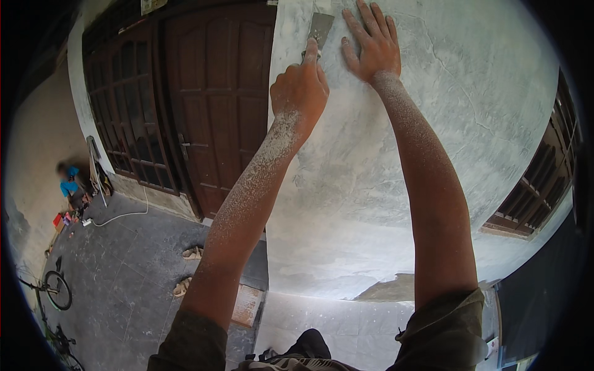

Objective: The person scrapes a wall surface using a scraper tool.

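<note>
My left hand (299, 91) is closed round the handle of a putty knife (321, 28), its index finger stretched along the tool toward the blade. The wide metal blade points up, against or close to the pale plastered wall (371, 185) near its left edge. Just right of the blade, my right hand (376, 51) rests with spread fingers against the wall and holds nothing. White dust speckles both forearms. A thin crack runs down the wall right of my right hand. Most of the knife's handle is hidden by my left hand.
Left of the wall's edge stands a brown wooden door (216, 105) beside a paned window (127, 105). Sandals (192, 253), a white cable (127, 214) and a bicycle (57, 290) are on the grey floor. A person in blue (69, 183) sits far left. A barred window (532, 179) is at right.
</note>
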Tool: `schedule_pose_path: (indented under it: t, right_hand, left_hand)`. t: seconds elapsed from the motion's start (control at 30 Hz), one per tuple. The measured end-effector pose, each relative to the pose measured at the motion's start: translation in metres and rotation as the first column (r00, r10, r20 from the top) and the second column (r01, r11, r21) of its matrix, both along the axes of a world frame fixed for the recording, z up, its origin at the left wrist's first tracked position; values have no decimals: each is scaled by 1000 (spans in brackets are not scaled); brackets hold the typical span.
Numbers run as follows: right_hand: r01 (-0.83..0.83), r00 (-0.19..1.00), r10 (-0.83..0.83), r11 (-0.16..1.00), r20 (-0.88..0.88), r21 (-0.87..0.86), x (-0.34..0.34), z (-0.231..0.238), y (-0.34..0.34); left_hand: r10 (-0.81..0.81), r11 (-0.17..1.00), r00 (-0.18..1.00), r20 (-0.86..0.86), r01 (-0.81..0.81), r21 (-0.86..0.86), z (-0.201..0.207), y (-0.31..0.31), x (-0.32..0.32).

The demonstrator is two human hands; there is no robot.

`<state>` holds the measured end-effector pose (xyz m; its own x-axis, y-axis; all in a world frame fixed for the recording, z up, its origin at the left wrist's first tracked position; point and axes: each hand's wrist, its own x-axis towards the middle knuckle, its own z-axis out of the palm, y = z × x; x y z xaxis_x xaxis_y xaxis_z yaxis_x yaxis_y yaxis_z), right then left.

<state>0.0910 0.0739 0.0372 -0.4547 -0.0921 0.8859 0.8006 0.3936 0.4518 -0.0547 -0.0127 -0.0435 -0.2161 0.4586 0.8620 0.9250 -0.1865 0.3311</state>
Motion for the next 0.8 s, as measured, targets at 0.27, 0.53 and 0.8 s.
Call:
schedule_pose_path:
  t: [0.27, 0.53, 0.8]
  right_hand:
    - [7, 1000, -7, 1000, 3, 4, -3, 0, -3]
    - [-6, 1000, 5, 1000, 15, 20, -3, 2, -2]
    - [42, 999, -42, 999, 19, 14, 2, 1, -2]
  left_hand:
    - [-2, 994, 1000, -12, 4, 112, 14, 4, -6]
    - [-28, 997, 999, -35, 30, 78, 6, 5, -10]
    - [-40, 999, 998, -49, 41, 23, -12, 3, -12]
